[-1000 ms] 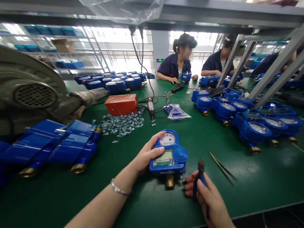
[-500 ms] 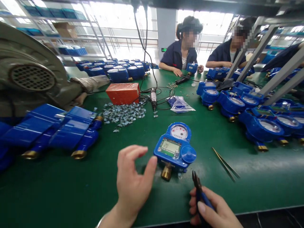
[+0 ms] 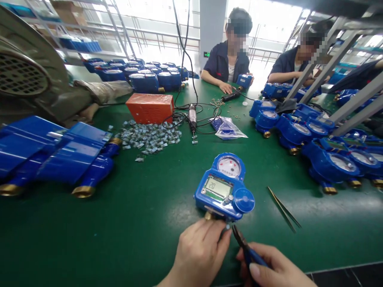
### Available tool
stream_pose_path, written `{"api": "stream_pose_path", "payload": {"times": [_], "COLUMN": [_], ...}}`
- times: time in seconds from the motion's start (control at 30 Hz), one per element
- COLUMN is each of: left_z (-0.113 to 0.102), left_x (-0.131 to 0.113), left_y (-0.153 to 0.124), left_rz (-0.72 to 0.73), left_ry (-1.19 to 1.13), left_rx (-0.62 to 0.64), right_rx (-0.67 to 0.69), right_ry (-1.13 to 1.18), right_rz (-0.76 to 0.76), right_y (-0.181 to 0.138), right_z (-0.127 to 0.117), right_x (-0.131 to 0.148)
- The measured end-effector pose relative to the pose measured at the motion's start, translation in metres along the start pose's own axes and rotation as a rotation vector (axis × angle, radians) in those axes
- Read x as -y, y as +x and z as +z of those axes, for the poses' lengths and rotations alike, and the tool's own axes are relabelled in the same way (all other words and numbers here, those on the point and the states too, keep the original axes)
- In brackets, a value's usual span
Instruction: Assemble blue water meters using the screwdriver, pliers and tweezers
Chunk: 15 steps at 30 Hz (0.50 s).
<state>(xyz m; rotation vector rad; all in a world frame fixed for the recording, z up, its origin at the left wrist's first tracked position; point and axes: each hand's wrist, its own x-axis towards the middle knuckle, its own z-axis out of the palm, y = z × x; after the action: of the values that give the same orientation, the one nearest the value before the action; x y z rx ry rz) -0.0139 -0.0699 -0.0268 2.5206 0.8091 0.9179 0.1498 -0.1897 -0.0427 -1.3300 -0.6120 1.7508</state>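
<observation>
A blue water meter point(image 3: 221, 191) lies face up on the bench, its round dial at the far end and its small display reading 20. My left hand point(image 3: 203, 249) is at the meter's near edge, beside the brass fitting point(image 3: 209, 215). Its thumb and forefinger are pinched on a small clear-blue plastic piece point(image 3: 228, 227), mostly covered by the fingertips. My right hand point(image 3: 266, 263) grips blue-handled cutting pliers point(image 3: 249, 251). Their jaw tips are close to that piece; I cannot tell if they touch it.
Gold tweezers point(image 3: 283, 209) lie at right. Beyond the meter are a pile of small clear-blue pieces point(image 3: 149, 137), an orange box point(image 3: 149, 108), a corded electric screwdriver point(image 3: 192, 117) and a plastic bag point(image 3: 227, 128). More meters point(image 3: 338, 159) line both sides. Two co-workers point(image 3: 229, 63) sit opposite.
My left hand has moved right and down to the meter's near edge, its fingers closing from spread to pinched. The pliers in my right hand have shifted slightly left.
</observation>
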Motion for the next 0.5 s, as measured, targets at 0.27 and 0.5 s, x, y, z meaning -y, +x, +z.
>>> {"api": "stream_pose_path", "payload": {"times": [0.27, 0.5], "left_z": [0.002, -0.001], "left_x": [0.006, 0.007], "left_y": [-0.001, 0.002], "left_rz": [-0.027, 0.013], "left_ry": [-0.036, -0.046], "left_rx": [-0.013, -0.019], "right_rx": [0.031, 0.045], "right_ry": [-0.067, -0.251], "right_rz": [0.03, 0.014], "right_y": [0.005, 0.007], "right_z": [0.001, 0.007], "right_x": [0.013, 0.017]}}
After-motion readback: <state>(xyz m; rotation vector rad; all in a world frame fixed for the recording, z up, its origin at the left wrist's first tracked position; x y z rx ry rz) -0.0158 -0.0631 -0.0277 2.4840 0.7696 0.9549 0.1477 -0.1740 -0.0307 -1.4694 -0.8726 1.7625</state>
